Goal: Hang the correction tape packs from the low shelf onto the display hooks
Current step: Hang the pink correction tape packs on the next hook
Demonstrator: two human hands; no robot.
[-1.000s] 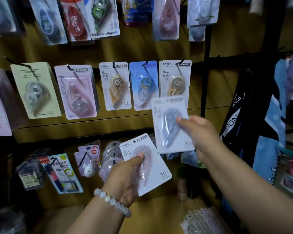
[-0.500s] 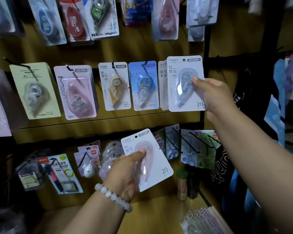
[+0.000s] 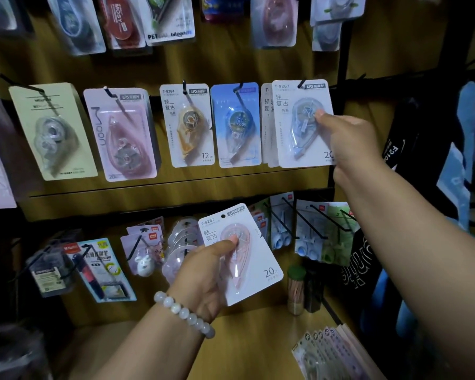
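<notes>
My right hand (image 3: 348, 144) pinches a white pack with a pale blue correction tape (image 3: 299, 124) at its right edge, up against the wooden display board. A black hook (image 3: 301, 83) shows through the pack's top hole, and more packs of the same kind hang just behind it. My left hand (image 3: 203, 275), a bead bracelet on its wrist, holds a white pack with a pink correction tape (image 3: 247, 259) lower down, thumb on the blister, tilted and off any hook.
Other tape packs hang in a row on hooks: cream (image 3: 52, 130), pink (image 3: 124, 135), orange (image 3: 188, 124), blue (image 3: 236, 124). Below, bare hooks (image 3: 321, 223) jut out over scissors packs. On the low shelf (image 3: 258, 330) lies a stack of packs (image 3: 329, 352), a toothpick jar (image 3: 296, 292) behind.
My right hand raised the blue tape pack from mid-height up to the rightmost hook, and the hook now passes through its hole. My left hand has stayed nearly still with the pink pack.
</notes>
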